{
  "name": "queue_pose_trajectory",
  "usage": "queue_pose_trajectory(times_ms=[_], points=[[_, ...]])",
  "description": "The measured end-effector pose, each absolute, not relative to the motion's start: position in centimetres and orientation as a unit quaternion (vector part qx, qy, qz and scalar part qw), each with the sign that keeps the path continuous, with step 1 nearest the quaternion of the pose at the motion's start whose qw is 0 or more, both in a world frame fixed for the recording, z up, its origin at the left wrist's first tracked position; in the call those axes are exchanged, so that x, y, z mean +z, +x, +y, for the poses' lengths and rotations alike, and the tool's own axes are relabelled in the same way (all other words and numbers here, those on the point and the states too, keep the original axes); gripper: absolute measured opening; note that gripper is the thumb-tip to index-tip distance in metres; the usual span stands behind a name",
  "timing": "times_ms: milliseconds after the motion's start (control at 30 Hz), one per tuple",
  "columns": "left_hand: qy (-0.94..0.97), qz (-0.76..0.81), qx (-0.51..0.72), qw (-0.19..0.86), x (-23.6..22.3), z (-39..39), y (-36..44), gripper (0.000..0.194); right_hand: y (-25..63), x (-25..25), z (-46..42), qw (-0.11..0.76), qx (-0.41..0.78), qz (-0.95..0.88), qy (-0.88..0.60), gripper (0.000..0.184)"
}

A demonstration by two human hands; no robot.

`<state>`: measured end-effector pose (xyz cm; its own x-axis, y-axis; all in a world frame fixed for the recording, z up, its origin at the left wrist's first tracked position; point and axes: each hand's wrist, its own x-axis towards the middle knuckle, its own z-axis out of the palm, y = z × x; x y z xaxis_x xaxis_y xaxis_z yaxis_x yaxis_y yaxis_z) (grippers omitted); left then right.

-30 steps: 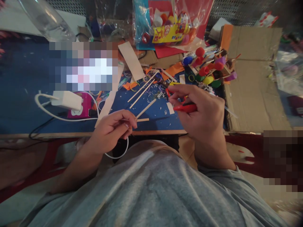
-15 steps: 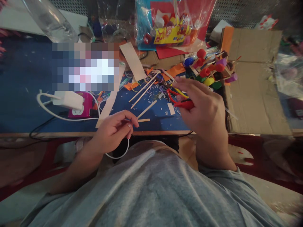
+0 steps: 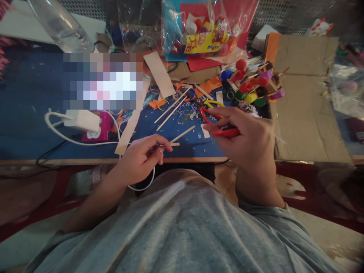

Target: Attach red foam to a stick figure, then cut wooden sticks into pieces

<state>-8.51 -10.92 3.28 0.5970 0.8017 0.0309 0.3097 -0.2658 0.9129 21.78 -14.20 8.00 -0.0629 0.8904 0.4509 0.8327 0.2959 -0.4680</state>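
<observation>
My left hand (image 3: 142,156), at the table's front edge, pinches a thin wooden stick (image 3: 184,133) between thumb and fingers; it points up to the right. Beside these fingertips the end of another short stick (image 3: 176,144) shows. My right hand (image 3: 240,138) is closed around a red tool (image 3: 227,132) with a dark part; the palm hides most of it, so its kind is unclear. Just beyond the right fingertips lie red tool handles (image 3: 203,115) and yellow handles (image 3: 215,102) near a dark metal head. Two long wooden sticks (image 3: 173,109) lie side by side ahead of my left hand.
Paper scraps and coloured bits litter the blue table (image 3: 25,125). A pink power adapter (image 3: 96,131) with a white plug and cable stands left. Colourful capped pieces (image 3: 251,85) are piled right, next to folded cardboard (image 3: 308,113). A clear bag (image 3: 209,36) lies behind.
My left hand has shifted slightly right with the stick. My right hand has moved a little right and down with the red tool, its fingers curling further over.
</observation>
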Motion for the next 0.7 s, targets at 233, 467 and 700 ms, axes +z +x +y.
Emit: queue_pose_trajectory(times_ms=[233,467,700], points=[[0.836,0.310,0.226,0.392,4.6,-11.2,-6.6,0.023,20.7,7.4,-15.1,0.157,0.121,-0.870,-0.452,0.038],[0.854,0.323,0.189,0.361,4.3,-11.6,-7.1,0.020,21.9,6.3,-15.7,0.138,0.107,-0.877,-0.447,0.031],[0.861,0.363,0.190,0.302,3.5,-11.5,-7.8,0.015,23.1,5.9,-16.3,0.173,0.118,-0.854,-0.476,0.026]])
